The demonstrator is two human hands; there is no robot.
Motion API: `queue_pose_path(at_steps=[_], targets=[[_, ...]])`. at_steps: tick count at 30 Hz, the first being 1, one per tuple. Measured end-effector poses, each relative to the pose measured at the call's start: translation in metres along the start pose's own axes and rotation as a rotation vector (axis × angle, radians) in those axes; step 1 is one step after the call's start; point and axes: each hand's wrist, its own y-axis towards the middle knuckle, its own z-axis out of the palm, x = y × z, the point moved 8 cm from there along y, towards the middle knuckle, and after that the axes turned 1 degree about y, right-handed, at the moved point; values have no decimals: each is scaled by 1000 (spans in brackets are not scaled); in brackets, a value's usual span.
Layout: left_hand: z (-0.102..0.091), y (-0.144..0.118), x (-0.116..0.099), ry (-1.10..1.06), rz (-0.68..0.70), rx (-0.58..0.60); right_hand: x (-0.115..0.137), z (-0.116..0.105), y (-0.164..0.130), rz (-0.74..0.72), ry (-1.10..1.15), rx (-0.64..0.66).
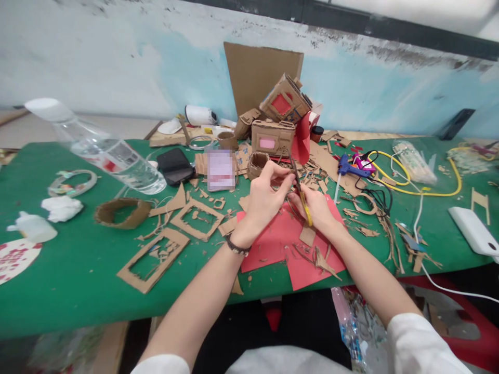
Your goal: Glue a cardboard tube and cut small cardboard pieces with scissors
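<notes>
My left hand pinches a small piece of brown cardboard above the green table. My right hand grips yellow-handled scissors, whose dark blades point up and touch the cardboard piece. Both hands hover over overlapping red paper sheets strewn with cardboard offcuts. A black bracelet sits on my left wrist.
Cardboard frames and a cardboard ring lie left of my hands. A plastic bottle lies tilted at left, next to a black phone. Cardboard model houses stand behind. A blue glue gun, yellow and white cables and a white box lie at right.
</notes>
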Motion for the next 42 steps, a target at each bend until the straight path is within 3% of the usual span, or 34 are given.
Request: queue_pose_path(at_steps=[8,12,19,27,38,42], targets=[[-2,3,-5,37,52,28,1,-6,-2,-17,73,1],[-2,4,-8,44,73,29,-1,-5,-1,1,4,-8],[-3,5,-2,20,-15,34,-1,-9,0,45,-120,-21],[-7,8,-9,50,8,28,2,-17,-3,9,41,-2],[-7,8,-13,73,19,29,-8,-8,1,64,-117,-21],[-8,8,-12,69,7,29,-4,-10,0,38,-72,-24]])
